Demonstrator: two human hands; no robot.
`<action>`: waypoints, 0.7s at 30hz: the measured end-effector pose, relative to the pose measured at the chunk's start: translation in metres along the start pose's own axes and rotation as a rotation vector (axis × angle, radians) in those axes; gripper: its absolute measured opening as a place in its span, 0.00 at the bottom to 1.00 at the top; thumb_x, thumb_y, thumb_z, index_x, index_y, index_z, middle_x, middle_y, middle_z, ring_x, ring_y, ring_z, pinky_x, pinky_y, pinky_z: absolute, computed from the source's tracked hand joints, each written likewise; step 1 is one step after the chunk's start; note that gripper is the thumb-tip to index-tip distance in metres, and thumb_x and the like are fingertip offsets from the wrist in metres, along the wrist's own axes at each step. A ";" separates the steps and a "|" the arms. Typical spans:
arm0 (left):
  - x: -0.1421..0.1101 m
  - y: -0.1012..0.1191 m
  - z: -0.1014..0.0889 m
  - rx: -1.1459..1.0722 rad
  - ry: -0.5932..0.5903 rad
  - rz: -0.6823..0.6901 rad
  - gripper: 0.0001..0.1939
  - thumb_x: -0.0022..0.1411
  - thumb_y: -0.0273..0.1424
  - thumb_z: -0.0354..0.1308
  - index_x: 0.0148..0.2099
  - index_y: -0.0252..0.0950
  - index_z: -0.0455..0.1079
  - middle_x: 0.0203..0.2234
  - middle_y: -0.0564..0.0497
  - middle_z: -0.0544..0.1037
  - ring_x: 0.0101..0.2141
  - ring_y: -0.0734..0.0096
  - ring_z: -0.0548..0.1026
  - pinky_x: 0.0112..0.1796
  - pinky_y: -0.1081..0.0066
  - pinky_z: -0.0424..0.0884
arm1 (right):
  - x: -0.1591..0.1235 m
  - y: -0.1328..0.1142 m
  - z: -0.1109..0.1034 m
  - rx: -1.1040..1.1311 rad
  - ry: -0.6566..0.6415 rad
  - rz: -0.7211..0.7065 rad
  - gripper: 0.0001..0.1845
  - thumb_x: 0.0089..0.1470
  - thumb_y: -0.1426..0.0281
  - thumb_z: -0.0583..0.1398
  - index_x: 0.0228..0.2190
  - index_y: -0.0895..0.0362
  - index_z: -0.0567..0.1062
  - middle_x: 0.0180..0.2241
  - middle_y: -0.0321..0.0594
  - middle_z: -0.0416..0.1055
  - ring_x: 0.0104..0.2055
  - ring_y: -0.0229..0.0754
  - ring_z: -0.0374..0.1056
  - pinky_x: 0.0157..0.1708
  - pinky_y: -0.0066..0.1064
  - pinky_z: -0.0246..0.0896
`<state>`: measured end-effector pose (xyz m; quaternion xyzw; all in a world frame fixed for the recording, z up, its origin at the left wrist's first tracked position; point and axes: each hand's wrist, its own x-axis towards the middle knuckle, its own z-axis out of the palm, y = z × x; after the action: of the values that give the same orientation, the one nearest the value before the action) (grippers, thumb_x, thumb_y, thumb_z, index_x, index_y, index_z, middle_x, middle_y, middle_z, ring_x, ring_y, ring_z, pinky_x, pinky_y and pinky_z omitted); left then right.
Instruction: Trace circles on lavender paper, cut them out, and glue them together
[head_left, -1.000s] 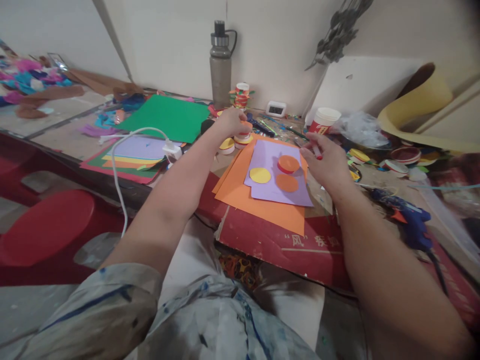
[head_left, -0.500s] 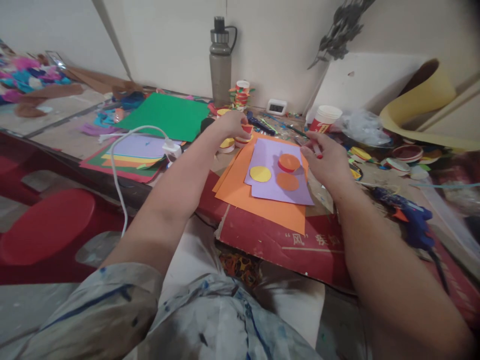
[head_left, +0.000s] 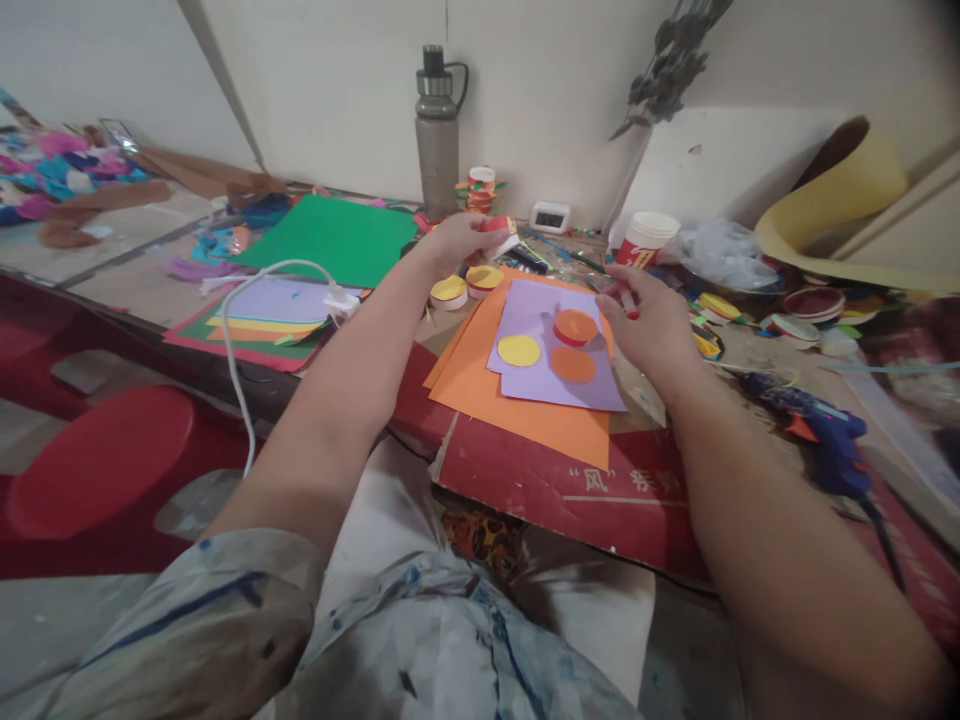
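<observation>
My left hand (head_left: 466, 238) is closed around the edge of a short red-and-white cut paper cup piece (head_left: 501, 232), raised above the far side of the work area. Just below it stand two similar pieces with yellow tops, one yellow-topped cup piece (head_left: 448, 291) being nearest the wrist. In my right hand (head_left: 645, 312) is a slim pen (head_left: 628, 300) with a red end, partly hidden by the fingers. Between the hands, purple paper (head_left: 532, 385) lies on orange sheets (head_left: 480, 385). It carries a yellow disc (head_left: 519, 350), an orange disc (head_left: 573, 365) and an orange-topped red cup piece (head_left: 575, 328).
A grey bottle (head_left: 437, 150), a small white clock (head_left: 550, 217) and a paper cup (head_left: 646, 240) stand at the back. Green paper (head_left: 337, 235) and a white cable (head_left: 232, 350) lie left. A blue glue gun (head_left: 832, 440) is on the right.
My left hand has lifted the red-and-white cup piece up from beside the yellow-topped ones, which now show clearly. My right hand stays in nearly the same place with the pen.
</observation>
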<state>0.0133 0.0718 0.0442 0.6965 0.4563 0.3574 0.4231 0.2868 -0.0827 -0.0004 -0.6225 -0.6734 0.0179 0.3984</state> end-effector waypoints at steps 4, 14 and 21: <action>-0.006 0.011 0.017 -0.391 -0.169 0.023 0.12 0.77 0.39 0.65 0.48 0.34 0.78 0.37 0.47 0.83 0.41 0.68 0.84 0.50 0.66 0.79 | -0.001 0.007 0.008 0.067 0.087 -0.115 0.26 0.66 0.62 0.65 0.63 0.52 0.77 0.49 0.51 0.83 0.53 0.59 0.80 0.59 0.59 0.75; -0.026 0.026 0.078 -0.621 -0.510 -0.112 0.34 0.74 0.61 0.59 0.56 0.34 0.79 0.49 0.36 0.88 0.51 0.55 0.87 0.53 0.62 0.84 | 0.000 0.011 0.024 0.093 0.120 -0.248 0.32 0.64 0.59 0.68 0.66 0.52 0.72 0.59 0.55 0.78 0.60 0.63 0.75 0.63 0.65 0.72; -0.025 0.024 0.081 -0.491 -0.433 -0.083 0.27 0.67 0.56 0.70 0.52 0.38 0.77 0.44 0.42 0.88 0.43 0.63 0.87 0.46 0.67 0.81 | 0.000 0.012 0.024 0.085 0.109 -0.227 0.31 0.64 0.60 0.67 0.65 0.54 0.73 0.52 0.54 0.79 0.54 0.61 0.77 0.60 0.63 0.73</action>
<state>0.0845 0.0218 0.0324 0.6142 0.2840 0.2829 0.6798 0.2831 -0.0686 -0.0229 -0.5249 -0.7153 -0.0326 0.4602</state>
